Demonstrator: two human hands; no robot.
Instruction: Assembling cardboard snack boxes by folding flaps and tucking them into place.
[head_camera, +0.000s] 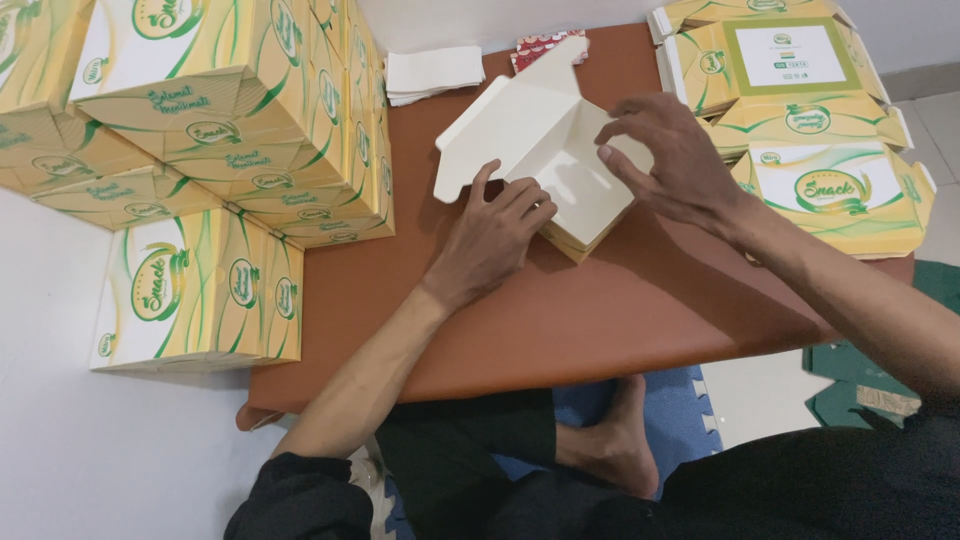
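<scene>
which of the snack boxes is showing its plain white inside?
The half-folded box on the brown table, under the left hand and right hand. The assembled boxes stacked left and the flat blanks piled right show yellow-green print.

A half-folded white cardboard box blank (545, 150) lies plain side up on the brown table, its flaps raised; the left hand (490, 235) presses on its near panel and the right hand (670, 150) pinches a flap at its right edge. At the left stands a stack of assembled yellow, white and green cardboard boxes (230, 110), with one more assembled box of the same colours (195, 290) set lower, just in front of them (its oval green emblem faces the camera). At the right edge of the table lies a pile of flat, unfolded yellow-and-green box blanks (800, 110), the topmost bearing a green-framed white rectangular label (790, 55).
</scene>
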